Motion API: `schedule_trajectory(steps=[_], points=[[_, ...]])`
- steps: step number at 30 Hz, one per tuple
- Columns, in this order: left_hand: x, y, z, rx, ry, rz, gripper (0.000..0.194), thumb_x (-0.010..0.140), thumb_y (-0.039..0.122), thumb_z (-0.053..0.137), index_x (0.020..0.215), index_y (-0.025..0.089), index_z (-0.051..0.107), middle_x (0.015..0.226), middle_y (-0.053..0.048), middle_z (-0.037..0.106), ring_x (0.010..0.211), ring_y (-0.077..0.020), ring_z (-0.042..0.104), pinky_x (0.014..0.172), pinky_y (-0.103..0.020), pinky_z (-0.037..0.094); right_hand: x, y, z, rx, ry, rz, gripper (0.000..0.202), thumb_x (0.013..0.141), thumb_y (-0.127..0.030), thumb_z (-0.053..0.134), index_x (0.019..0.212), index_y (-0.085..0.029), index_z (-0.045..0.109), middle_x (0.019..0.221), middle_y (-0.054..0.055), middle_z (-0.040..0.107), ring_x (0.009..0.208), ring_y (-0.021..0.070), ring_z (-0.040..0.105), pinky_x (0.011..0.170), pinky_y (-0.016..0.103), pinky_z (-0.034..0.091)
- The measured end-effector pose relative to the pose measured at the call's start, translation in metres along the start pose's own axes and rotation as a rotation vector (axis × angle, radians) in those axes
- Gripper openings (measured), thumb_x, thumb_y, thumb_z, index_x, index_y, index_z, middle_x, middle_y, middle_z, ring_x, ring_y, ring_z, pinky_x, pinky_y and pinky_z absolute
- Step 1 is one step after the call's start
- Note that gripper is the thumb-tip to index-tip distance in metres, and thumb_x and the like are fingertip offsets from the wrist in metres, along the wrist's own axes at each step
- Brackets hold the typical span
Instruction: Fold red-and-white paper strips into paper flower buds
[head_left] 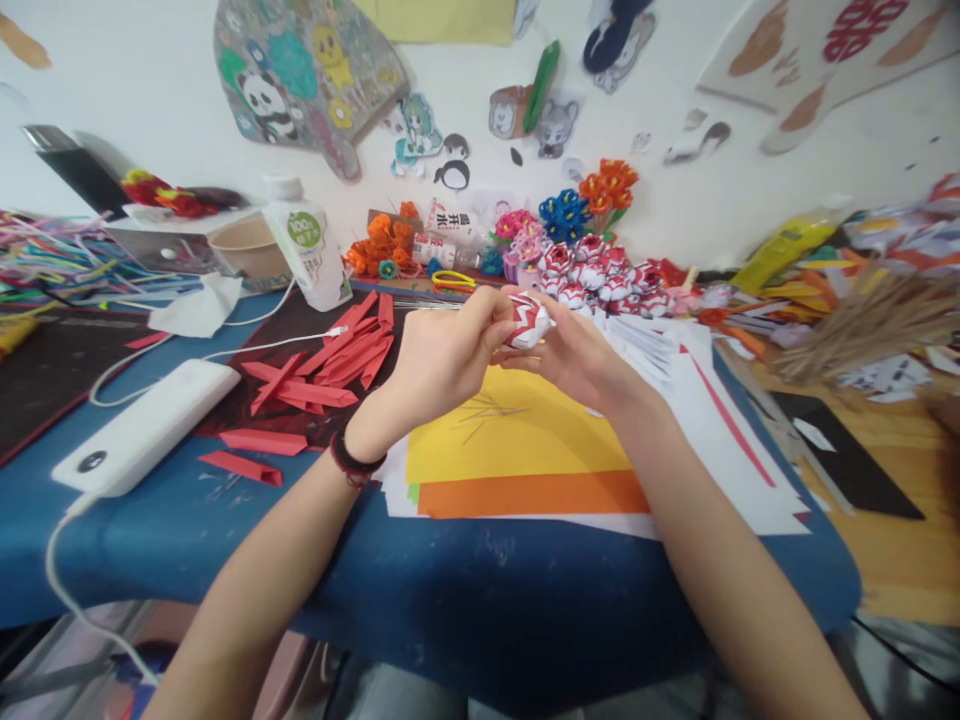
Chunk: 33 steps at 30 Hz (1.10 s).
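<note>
Between both hands is a red-and-white folded paper flower [527, 322], held up above a yellow paper sheet [517, 430]. My left hand [457, 345] pinches it from the left with thumb and forefinger. On the other side my right hand [574, 350] wraps its fingers round the flower; some fingertips are hidden behind it. Thin wire-like pieces [491, 412] lie on the yellow sheet just below. To the left are many folded red paper strips [337, 360] on a dark mat. Finished red-and-white paper flowers [592, 270] are heaped behind the right hand.
A white power bank [146, 428] with cables, a white bottle [307, 245] and a paper bowl [251, 250] stand left. White paper strips [637, 345] lie right, beyond an orange sheet [532, 495]. Blue flowers [565, 215], orange flowers [607, 187] and brown sticks [862, 315] are around.
</note>
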<state>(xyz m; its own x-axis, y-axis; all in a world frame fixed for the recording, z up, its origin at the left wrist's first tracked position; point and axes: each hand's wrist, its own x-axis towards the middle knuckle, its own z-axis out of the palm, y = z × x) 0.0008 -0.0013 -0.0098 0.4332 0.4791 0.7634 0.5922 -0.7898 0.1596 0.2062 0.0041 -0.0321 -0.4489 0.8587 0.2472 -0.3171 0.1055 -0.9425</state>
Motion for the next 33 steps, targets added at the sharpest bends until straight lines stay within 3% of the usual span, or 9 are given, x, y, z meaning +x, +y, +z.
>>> schedule_trajectory(steps=[4,8,13,18,27,33], points=[[0.0,-0.002,-0.001,-0.099,-0.032,0.006,0.021,0.106,0.037,0.05,0.097,0.02,0.059,0.061,0.005,0.059,0.05,-0.0097,0.054,0.053,-0.023,0.031,-0.002,-0.002,-0.002,0.008,-0.034,0.009,0.05,0.092,-0.059,0.069,0.133,-0.031,0.064,0.122,0.002,0.075,0.094,0.0203,0.078,0.095,0.043,0.064],[0.004,-0.005,-0.003,-0.191,-0.018,-0.022,0.02,0.103,0.038,0.056,0.094,0.021,0.062,0.056,0.007,0.054,0.047,-0.0075,0.048,0.052,-0.022,0.033,-0.001,-0.002,-0.001,-0.009,0.025,-0.063,0.052,0.083,-0.05,0.082,0.128,-0.032,0.065,0.118,0.001,0.075,0.099,0.0188,0.076,0.096,0.04,0.064],[0.007,-0.003,-0.011,-0.374,0.05,-0.228,0.027,0.1,0.048,0.061,0.09,0.023,0.062,0.049,0.007,0.05,0.042,-0.0089,0.044,0.048,-0.024,0.035,0.0,-0.003,0.001,-0.058,0.099,-0.113,0.061,0.076,-0.048,0.088,0.129,-0.033,0.062,0.124,0.002,0.073,0.105,0.0201,0.073,0.099,0.042,0.063],[0.008,0.005,-0.012,-0.491,-0.036,-0.283,0.034,0.097,0.055,0.063,0.09,0.022,0.066,0.05,0.005,0.053,0.041,-0.0094,0.048,0.045,-0.025,0.035,0.0,-0.002,0.0,-0.17,0.129,-0.13,0.067,0.075,-0.053,0.088,0.132,-0.033,0.06,0.132,0.004,0.07,0.116,0.0246,0.071,0.101,0.042,0.061],[0.007,0.007,-0.006,-0.489,-0.062,-0.301,0.017,0.096,0.036,0.066,0.091,0.02,0.071,0.051,0.005,0.055,0.043,-0.0093,0.051,0.046,-0.024,0.036,0.002,0.002,-0.007,-0.321,0.181,-0.197,0.07,0.069,-0.057,0.09,0.13,-0.035,0.062,0.127,0.004,0.069,0.118,0.0276,0.069,0.104,0.044,0.059],[0.009,0.006,-0.004,-0.502,-0.121,-0.298,0.013,0.093,0.031,0.07,0.089,0.018,0.071,0.049,0.007,0.051,0.041,-0.0072,0.043,0.045,-0.023,0.03,0.001,0.003,-0.009,-0.35,0.203,-0.231,0.066,0.066,-0.054,0.093,0.123,-0.034,0.065,0.131,0.003,0.067,0.119,0.0285,0.068,0.098,0.043,0.061]])
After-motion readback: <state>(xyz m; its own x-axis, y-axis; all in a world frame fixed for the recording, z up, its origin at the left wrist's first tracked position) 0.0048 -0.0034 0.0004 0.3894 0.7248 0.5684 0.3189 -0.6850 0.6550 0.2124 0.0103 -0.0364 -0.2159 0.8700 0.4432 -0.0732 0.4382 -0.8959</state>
